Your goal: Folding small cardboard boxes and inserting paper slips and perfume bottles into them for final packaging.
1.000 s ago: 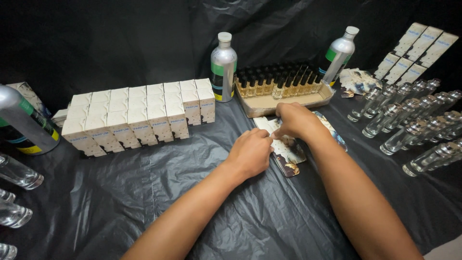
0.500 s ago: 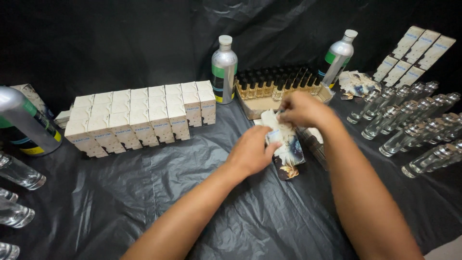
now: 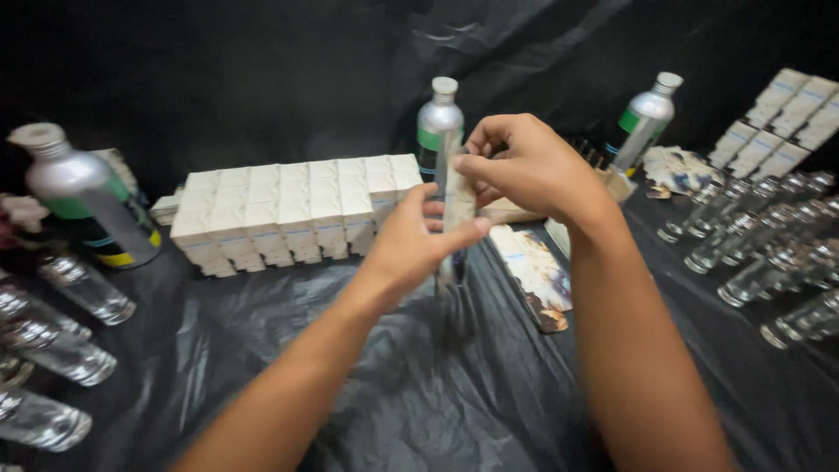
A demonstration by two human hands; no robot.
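Two hands meet above the black plastic sheet point(image 3: 367, 385) in the head view. The left hand point(image 3: 411, 245) and right hand point(image 3: 524, 166) pinch a flat folded carton point(image 3: 458, 218), pale with dark mottled print, held upright and blurred. More flat cartons point(image 3: 537, 275) lie just below, with white boxes point(image 3: 297, 210) to the left and a silver bottle point(image 3: 437, 122) behind.

Both hands, left point(image 3: 411, 240) and right point(image 3: 524, 166), are now holding a flat carton point(image 3: 457, 223) lifted up off the stack point(image 3: 537, 275).
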